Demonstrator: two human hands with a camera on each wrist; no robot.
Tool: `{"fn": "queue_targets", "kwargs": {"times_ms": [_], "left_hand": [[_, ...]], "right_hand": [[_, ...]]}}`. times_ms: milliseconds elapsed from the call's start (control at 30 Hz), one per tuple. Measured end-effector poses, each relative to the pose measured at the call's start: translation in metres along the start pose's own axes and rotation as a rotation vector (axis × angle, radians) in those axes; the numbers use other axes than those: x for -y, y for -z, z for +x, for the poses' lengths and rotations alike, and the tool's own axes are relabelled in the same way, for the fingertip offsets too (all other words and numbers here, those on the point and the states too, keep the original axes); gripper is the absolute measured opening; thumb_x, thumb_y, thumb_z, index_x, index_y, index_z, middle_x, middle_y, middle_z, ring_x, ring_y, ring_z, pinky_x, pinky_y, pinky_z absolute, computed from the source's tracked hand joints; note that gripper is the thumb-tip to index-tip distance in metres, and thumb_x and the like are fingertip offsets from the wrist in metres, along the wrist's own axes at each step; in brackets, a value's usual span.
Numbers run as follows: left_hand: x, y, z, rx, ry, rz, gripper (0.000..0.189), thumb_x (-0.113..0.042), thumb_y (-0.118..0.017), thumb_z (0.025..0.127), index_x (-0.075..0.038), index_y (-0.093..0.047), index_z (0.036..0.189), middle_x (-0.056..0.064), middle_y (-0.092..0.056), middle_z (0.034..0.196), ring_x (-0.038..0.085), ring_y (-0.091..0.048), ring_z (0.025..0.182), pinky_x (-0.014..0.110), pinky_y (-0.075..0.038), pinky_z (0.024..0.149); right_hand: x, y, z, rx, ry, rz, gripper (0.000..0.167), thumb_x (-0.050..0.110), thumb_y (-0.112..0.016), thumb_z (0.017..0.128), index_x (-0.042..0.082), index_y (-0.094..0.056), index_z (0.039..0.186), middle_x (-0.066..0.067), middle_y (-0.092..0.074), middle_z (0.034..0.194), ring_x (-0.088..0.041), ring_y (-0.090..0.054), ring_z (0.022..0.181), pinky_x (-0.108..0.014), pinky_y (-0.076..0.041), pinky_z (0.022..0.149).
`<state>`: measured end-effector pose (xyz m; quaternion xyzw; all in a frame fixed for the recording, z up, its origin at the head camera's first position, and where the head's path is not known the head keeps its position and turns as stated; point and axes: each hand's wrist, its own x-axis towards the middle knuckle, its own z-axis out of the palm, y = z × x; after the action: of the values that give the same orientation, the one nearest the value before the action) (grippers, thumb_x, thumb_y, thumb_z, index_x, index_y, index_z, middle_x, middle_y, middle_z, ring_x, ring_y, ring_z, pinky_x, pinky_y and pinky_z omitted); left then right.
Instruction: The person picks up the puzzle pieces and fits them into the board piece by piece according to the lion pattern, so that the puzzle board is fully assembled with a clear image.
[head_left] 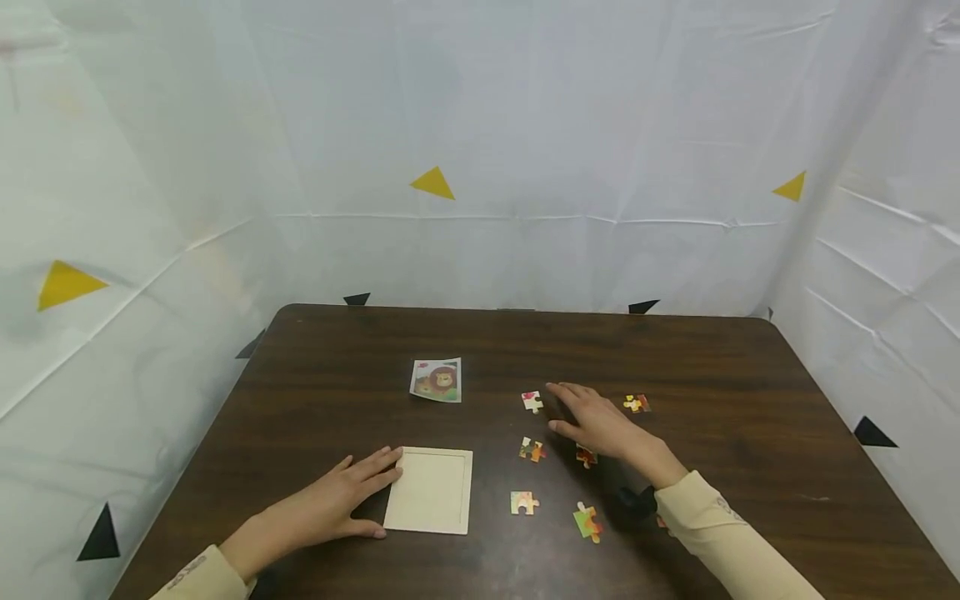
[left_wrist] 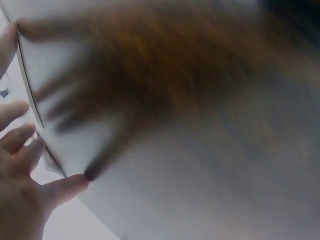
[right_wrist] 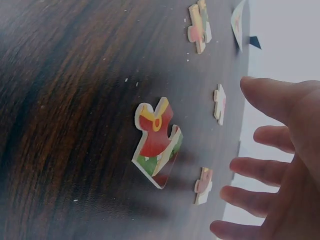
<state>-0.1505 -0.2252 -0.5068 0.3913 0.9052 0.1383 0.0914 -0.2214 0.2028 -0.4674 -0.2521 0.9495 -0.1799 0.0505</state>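
Note:
A pale square puzzle tray [head_left: 429, 492] with a thin raised border lies at the table's front left. My left hand [head_left: 322, 504] has its fingers spread, with fingertips and thumb at the tray's left edge. Over the jigsaw pieces to the right reaches my right hand [head_left: 603, 421], fingers extended and nothing held. Nearest its fingertips is a white piece with a pink patch [head_left: 532, 402]. An orange and red piece [head_left: 587, 456] shows partly under the palm. The right wrist view shows a red, green and yellow piece [right_wrist: 156, 145] flat on the wood, apart from the fingers.
A lion picture card [head_left: 437, 381] lies behind the tray. More jigsaw pieces are scattered nearby: a multicoloured one [head_left: 532, 450], a pale one [head_left: 523, 502], a green and orange one [head_left: 587, 523] and a yellow and brown one [head_left: 637, 404]. White sheeting [head_left: 525, 125] surrounds the dark table [head_left: 787, 467].

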Motion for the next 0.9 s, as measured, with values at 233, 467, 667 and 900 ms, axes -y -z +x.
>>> {"fn": "queue_targets", "kwargs": {"times_ms": [233,467,667,900], "left_hand": [[0.001,0.009,-0.003,-0.004,-0.087,0.043,0.074,-0.051,-0.062,0.087,-0.007,-0.045,0.144,0.011,-0.028,0.156,0.031,-0.032,0.139,0.066,-0.04,0.095],[0.0,0.009,-0.005,-0.024,-0.156,0.074,0.072,-0.052,-0.06,0.088,-0.006,-0.048,0.142,0.013,-0.033,0.153,0.029,-0.037,0.137,0.06,-0.043,0.096],[0.0,0.006,-0.005,-0.066,-0.201,0.12,0.067,-0.052,-0.058,0.09,-0.005,-0.053,0.137,0.014,-0.039,0.15,0.025,-0.048,0.13,0.056,-0.046,0.095],[0.0,0.005,-0.004,-0.08,-0.212,0.125,0.061,-0.05,-0.056,0.092,-0.007,-0.055,0.136,0.015,-0.04,0.147,0.023,-0.059,0.116,0.053,-0.048,0.094]], "right_hand": [[0.0,0.0,0.003,-0.005,0.003,-0.002,0.063,0.03,-0.061,0.096,0.004,-0.035,0.148,-0.025,-0.038,0.146,-0.047,-0.036,0.132,-0.065,-0.036,0.1],[-0.001,-0.002,0.006,0.0,0.014,-0.001,0.063,0.03,-0.061,0.096,0.004,-0.036,0.147,-0.025,-0.038,0.146,-0.047,-0.037,0.131,-0.066,-0.036,0.099],[-0.003,-0.006,0.013,0.01,0.044,-0.022,0.063,0.031,-0.06,0.096,0.004,-0.036,0.147,-0.024,-0.039,0.146,-0.045,-0.039,0.131,-0.064,-0.037,0.1],[0.001,-0.005,0.02,0.004,0.066,-0.036,0.063,0.032,-0.061,0.096,0.003,-0.038,0.146,-0.024,-0.04,0.145,-0.045,-0.04,0.13,-0.062,-0.037,0.1]]}}
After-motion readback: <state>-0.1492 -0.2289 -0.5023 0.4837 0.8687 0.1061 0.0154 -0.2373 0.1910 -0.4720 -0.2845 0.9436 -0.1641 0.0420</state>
